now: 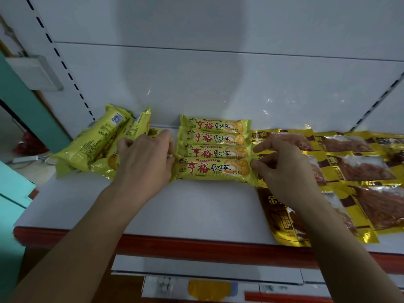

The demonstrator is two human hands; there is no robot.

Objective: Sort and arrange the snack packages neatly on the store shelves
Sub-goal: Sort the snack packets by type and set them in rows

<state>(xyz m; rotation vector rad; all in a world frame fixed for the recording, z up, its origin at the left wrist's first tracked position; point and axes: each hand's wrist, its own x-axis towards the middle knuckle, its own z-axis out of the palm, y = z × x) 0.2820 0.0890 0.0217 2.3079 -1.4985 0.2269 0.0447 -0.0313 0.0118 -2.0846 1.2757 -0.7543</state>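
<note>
Left hand [145, 159] pinches front biscuit pack [215, 170] at its 9 o'clock end, right hand [282, 169] pinches the 3 o'clock end. Three matching packs [213, 138] rowed behind at 12. Loose yellow packs [96, 143] at 10, gold pouches [354, 169] at 3, all on white shelf [196, 211].

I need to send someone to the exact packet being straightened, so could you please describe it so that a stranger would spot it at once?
On the white shelf with the red front edge, find the neat row of four yellow biscuit packets in the middle. It is the front packet, nearest the edge. Unlike the three behind it, both hands pinch its ends: the left hand and the right hand.
</note>
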